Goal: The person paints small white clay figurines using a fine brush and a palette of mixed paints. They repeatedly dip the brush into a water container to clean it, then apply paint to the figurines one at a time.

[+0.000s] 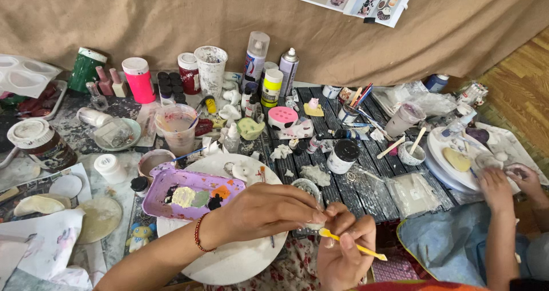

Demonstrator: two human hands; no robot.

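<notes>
Fingers (311,214) of the left hand (266,211) are pressed together around a small white piece (313,224), which is mostly hidden between the fingertips of both hands. The right hand (343,251) meets it from below, its fingers pinching a thin yellow brush (351,245) whose handle points away to the right. A red bead bracelet (198,234) circles the left wrist.

Just behind the left fingers lies a purple palette tray (171,179) holding dabs of yellow, green, orange and black paint, resting on a round white board (229,262). Beyond the fingers, on the dark slatted surface (366,191), stands a white jar with a black lid (343,156), with small white cast shapes (314,175) close by. Further back are a clear cup of cloudy water (176,128), a pink bottle (139,79), spray cans (255,56) and a pink-and-white figure (284,119).

Well to the right of the fingers, another person's hands (496,185) rest at a stack of white plates (452,162) carrying a pale yellow oval piece (457,158).
</notes>
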